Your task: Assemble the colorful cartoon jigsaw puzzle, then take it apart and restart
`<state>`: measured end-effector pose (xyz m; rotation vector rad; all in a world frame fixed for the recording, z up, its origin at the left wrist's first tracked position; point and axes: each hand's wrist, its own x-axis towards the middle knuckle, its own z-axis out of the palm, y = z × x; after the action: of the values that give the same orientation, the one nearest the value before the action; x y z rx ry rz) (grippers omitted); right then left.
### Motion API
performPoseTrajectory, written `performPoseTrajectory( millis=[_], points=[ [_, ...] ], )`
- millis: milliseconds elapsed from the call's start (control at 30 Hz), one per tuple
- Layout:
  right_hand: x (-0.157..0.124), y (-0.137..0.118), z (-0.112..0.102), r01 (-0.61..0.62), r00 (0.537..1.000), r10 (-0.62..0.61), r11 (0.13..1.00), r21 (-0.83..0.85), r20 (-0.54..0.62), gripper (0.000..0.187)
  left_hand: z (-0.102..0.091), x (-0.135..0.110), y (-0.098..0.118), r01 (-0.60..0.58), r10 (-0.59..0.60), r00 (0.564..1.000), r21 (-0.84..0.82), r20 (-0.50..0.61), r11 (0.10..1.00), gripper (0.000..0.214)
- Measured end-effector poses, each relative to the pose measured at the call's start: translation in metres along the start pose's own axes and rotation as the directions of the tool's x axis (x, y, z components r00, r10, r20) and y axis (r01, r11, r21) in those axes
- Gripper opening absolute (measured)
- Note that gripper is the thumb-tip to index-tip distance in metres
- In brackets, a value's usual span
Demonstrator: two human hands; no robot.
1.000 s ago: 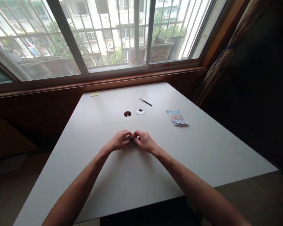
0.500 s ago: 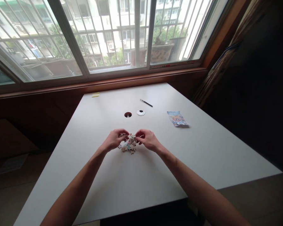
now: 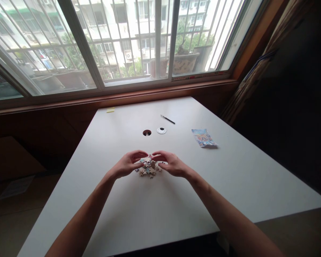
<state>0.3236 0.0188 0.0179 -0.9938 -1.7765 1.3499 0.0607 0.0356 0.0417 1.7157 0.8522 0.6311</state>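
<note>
Head view: we see a heap of jigsaw pieces [image 3: 149, 168] on the near middle of the white worktop [image 3: 149, 214], loosely piled, many pale faces up, with flecks of blue and red among them. Our left hand [image 3: 127, 164] and right hand [image 3: 174, 164] cup it from either side, both open, fingers curved and thumbs lower. Beyond are a round hole [image 3: 147, 132], a pale disc [image 3: 161, 131] just right of it and a slim pen [image 3: 167, 119]. Farther right, a colourful sheet [image 3: 204, 138] bears lettering too small for us to read.
</note>
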Motion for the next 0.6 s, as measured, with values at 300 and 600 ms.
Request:
performPoseTrajectory(
  millis=[300, 600],
  points=[
    [-0.006, 0.022, -0.014, -0.081, 0.996, 0.047, 0.824, -0.561, -0.075, 0.073, 0.021, -0.024, -0.037, 0.096, -0.023, 0.991, 0.581, -0.132, 0.808, 0.091],
    [0.023, 0.013, 0.023, -0.046, 0.996, 0.003, 0.859, -0.51, -0.085, 0.017, 0.034, 0.021, -0.015, -0.018, 0.043, 0.998, 0.516, -0.038, 0.857, 0.043]
  ],
)
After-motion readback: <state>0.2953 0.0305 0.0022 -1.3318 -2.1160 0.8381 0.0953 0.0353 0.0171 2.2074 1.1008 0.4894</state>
